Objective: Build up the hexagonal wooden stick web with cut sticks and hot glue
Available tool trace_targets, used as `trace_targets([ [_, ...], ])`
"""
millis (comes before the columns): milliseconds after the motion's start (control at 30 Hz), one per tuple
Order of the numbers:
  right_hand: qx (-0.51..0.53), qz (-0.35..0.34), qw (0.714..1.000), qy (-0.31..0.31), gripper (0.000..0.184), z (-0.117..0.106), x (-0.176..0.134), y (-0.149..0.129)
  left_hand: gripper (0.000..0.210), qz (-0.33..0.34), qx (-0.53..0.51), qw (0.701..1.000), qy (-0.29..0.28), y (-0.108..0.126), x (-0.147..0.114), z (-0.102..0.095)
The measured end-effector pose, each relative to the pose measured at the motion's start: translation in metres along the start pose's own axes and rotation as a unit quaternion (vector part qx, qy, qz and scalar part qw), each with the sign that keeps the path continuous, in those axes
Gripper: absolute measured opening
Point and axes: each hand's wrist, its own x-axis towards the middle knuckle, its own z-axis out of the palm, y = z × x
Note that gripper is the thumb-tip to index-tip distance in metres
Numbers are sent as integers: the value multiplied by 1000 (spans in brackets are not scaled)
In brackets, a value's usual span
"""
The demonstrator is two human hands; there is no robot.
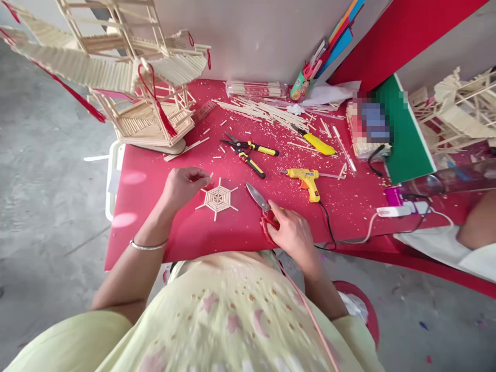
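Note:
A flat, web-like hexagon of thin wooden sticks, with spokes poking past its rim, lies on the red table. Just to its upper left is my left hand, thumb and fingers pinched on a short piece of stick. My right hand is wrapped round the red handles of a pair of scissors. Their blades rest close to the table, right of the hexagon, pointing up and left. Whether the blades are fully closed is hard to make out.
Pliers, a yellow glue gun and a yellow utility knife lie beyond my hands. Loose sticks and scraps are scattered behind. A stick-built pavilion stands at left; a power strip with cords sits at right, near another person's arm.

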Motion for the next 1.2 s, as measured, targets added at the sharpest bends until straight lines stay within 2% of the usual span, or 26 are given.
trace_targets([
  [67, 26, 18, 999, 1, 56, -7, -2, 9, 25, -4, 22, 1000, -21, -3, 1, -1],
  [100, 27, 47, 998, 22, 52, -12, 2, 15, 27, -8, 25, 999, -32, -5, 1, -1],
  [167, -8, 133, 987, 94, 46, -22, 15, 34, 30, -11, 25, 998, -54, -9, 3, 0],
  [233, -57, 220, 964, 140, 52, -28, 35, 56, 30, -8, 27, 997, -78, -13, 6, 2],
  [333, -70, 285, 953, 79, 56, -29, 65, 83, 27, -6, 32, 995, -99, -17, 10, 4],
  [400, -59, 297, 952, 52, 48, -25, 77, 92, 26, -10, 37, 994, -105, -17, 13, 4],
  [467, -45, 298, 951, 61, 42, -19, 81, 93, 25, -12, 50, 992, -111, -15, 18, 4],
  [700, 25, 259, 952, 163, 42, -3, 73, 85, 18, -41, 65, 981, -180, -12, 37, 5],
  [767, 71, 261, 945, 187, 41, -1, 73, 83, 17, -47, 71, 978, -190, -11, 39, 5],
  [833, 162, 261, 929, 205, 42, -1, 72, 75, 15, -50, 77, 976, -195, -9, 41, 4],
  [900, 304, 243, 898, 204, 40, -2, 71, 57, 13, -54, 82, 974, -203, -6, 41, 2],
  [967, 468, 199, 846, 163, 36, -5, 68, 28, 12, -57, 89, 972, -211, -4, 42, 1],
  [1000, 541, 171, 814, 127, 34, -6, 67, 11, 12, -57, 92, 971, -213, -3, 42, 1],
  [1067, 657, 134, 742, 10, 36, -6, 67, -25, 14, -58, 99, 970, -217, -2, 43, 0],
  [1133, 728, 119, 670, -80, 44, -2, 68, -56, 15, -61, 102, 968, -221, -2, 43, 1],
  [1200, 763, 120, 624, -117, 48, 5, 70, -76, 14, -65, 105, 967, -223, -3, 44, 1],
])
